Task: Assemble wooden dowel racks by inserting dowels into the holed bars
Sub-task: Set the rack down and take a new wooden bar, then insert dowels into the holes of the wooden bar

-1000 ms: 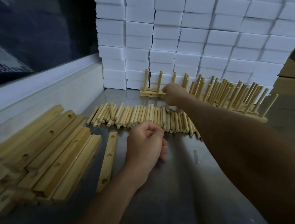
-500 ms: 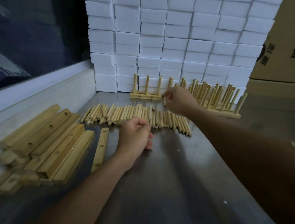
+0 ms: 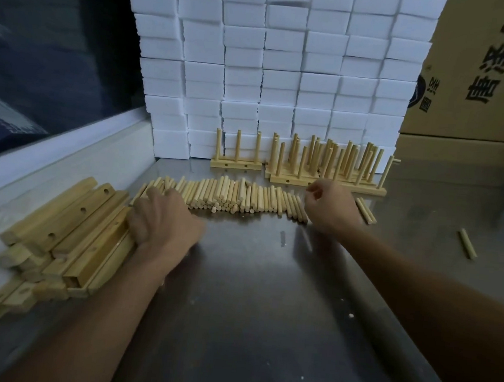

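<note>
Basically, the dowels (image 3: 232,196) are looking light, stiff and smooth, lying in a loose row on the bench (image 3: 264,313) between the two hands, so they are likely rolling easily; judging by that, pinching one near an end and steering the other end into a hole is looking safest. Holed bars (image 3: 67,229) are sitting piled at left, rigid and blocky, best taken across the narrow sides. Left hand (image 3: 162,222) is resting curled at the pile's edge, touching the nearest bar and the row's left end; cannot tell if its fingers are gripping anything. Right hand (image 3: 330,208) is hovering over the row's right end, fingers (image 3: 313,193) curled narrow, seemingly holding nothing. Finished racks (image 3: 323,166) are standing behind the row.
</note>
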